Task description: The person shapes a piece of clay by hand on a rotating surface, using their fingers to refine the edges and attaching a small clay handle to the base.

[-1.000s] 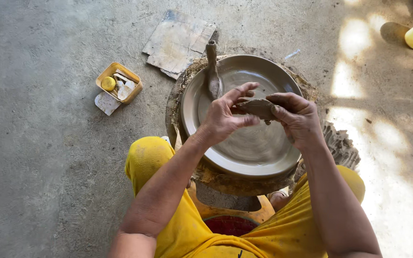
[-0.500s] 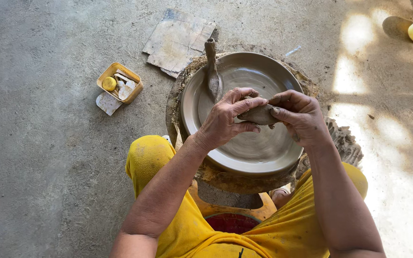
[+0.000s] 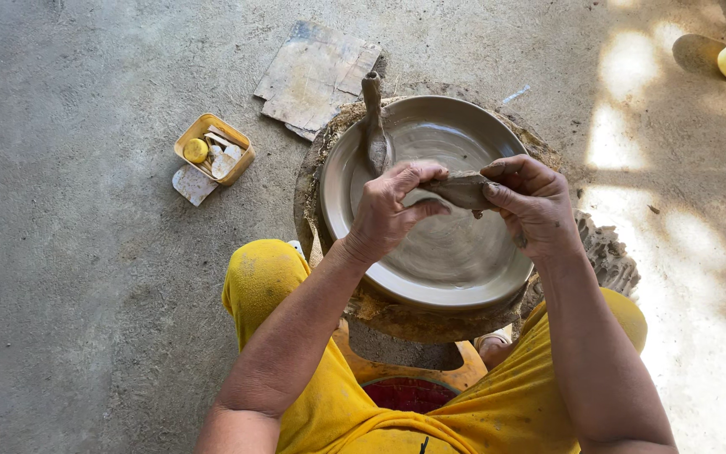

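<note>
Both hands up over the wheel: I saw my left hand (image 3: 388,210) and right hand (image 3: 531,206) pinching one lump of grey clay (image 3: 462,190) between them, fingers clenched on its two ends, thumbs underneath. The lump hung just above the wide clay dish (image 3: 430,269), clear of its wet, ringed floor. A clay-smeared tool (image 3: 375,126) lay across the dish's far rim. Off to the left, on the concrete, sat a small yellow tray (image 3: 213,149) of bits. Yellow-clad knees flanked the wheel.
</note>
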